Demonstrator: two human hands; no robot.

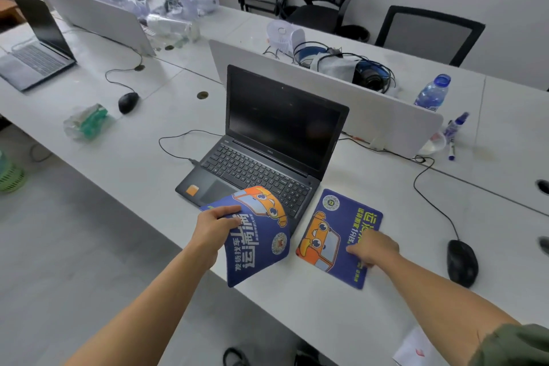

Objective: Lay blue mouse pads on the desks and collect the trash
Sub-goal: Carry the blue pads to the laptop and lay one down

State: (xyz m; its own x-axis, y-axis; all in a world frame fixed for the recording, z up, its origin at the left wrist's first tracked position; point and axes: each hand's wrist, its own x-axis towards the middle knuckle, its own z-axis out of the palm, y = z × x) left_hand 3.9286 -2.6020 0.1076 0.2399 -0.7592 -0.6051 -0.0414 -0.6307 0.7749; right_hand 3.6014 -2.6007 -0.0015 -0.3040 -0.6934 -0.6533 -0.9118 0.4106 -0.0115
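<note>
Along the near edge of the counter (148,157): one blue mouse pad, the flat pad (326,226), is down. It lies just right of the dark laptop (267,151), between that and a black mouse (462,261).
Right hand (372,246): on the flat pad, fingers stretched out and pressing it to the surface, gripping nothing.
Left hand (214,226): clamped on the edge of a second blue pad, the bent pad (258,238), thumb on top.
Bent pad: in the air and curling. Its top end is over the laptop's front corner, and its bottom corner hangs out past the near edge.
Laid so far: one seat served, I'd say, with the cartoon truck face up and the pad close to square with the edge.
Left to lay: the bent pad needs a home. The seat at the far left end has a silver laptop (35,50) and its own small mouse (128,101), and no pad is showing there.
Trash: nothing gathered yet, by the look of it. A crumpled clear-and-green wrapper (86,122) sits untouched near that small mouse, toward the near edge.
Behind the dividers: bags, cables and a water bottle (432,93). From here I can't tell which of it is rubbish.
Progress: early going, with both jobs mostly ahead.
</note>
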